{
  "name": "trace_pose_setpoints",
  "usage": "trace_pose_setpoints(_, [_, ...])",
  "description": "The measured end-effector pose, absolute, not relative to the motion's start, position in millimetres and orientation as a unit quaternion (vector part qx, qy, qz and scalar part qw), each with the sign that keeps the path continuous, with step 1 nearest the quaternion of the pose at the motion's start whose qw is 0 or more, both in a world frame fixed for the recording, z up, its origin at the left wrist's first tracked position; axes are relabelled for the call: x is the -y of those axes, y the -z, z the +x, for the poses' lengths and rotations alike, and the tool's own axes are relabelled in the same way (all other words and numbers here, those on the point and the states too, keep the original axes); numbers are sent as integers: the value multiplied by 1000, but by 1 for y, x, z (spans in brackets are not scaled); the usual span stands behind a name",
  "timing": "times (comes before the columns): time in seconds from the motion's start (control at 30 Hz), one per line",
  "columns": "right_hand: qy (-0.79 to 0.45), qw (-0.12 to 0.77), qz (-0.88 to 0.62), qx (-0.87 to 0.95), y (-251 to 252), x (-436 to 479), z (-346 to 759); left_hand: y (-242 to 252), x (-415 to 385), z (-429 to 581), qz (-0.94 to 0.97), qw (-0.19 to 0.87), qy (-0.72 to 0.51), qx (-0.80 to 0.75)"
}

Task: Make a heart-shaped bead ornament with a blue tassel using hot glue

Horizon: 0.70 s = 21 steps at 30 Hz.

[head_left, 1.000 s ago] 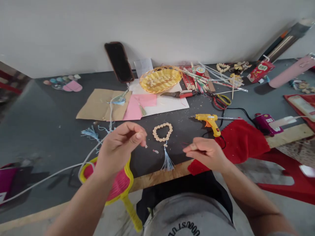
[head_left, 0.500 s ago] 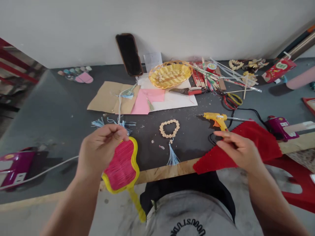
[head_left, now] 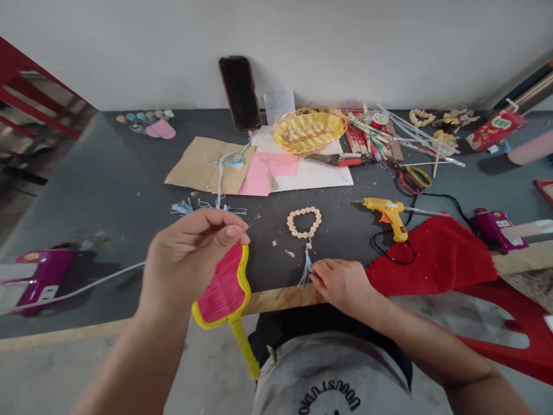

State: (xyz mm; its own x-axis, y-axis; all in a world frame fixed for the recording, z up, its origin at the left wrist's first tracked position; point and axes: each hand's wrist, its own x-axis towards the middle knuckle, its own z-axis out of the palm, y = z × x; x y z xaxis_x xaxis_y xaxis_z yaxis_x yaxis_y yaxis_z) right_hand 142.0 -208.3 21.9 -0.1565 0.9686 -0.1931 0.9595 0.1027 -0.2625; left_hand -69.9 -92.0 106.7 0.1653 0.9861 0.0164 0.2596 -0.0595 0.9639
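My left hand is raised over the left side of the table, thumb and fingers pinched together; what lies between them is too small to make out. Beneath it is a pink hand fan with a yellow rim and handle, overhanging the table edge and partly hidden by the hand. My right hand rests at the front edge, fingers curled closed beside a light blue tassel. Its fingertips meet the fringe, but their grip is hidden. The tassel hangs from a beaded, heart-shaped ring lying flat.
A yellow glue gun lies right, by red cloth. Behind are scissors, pliers, a wicker basket and a leaning phone. Blue tassels lie beyond my left hand. A white cord runs from a purple box.
My right hand has moved left and down from beside the glue gun to the tassel. My left hand stays pinched above the fan. The view has shifted slightly.
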Motion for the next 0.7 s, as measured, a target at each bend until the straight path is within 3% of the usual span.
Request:
trace_pose_setpoints(0.17, [-186,8,-630,754,-28,210,147,-86,86,-70,673,457,-290,-505])
trace_pose_setpoints(0.37, [-236,-14,-627,742,-42,218,158,-70,74,-70,742,379,-237,-500])
trace_pose_setpoints(0.53, [-358,-13,-580,732,-66,232,190,-64,55,-87,744,295,-250,-545])
trace_pose_setpoints(0.7, [-484,15,-547,683,-82,242,218,-63,37,-99,727,301,-247,-565])
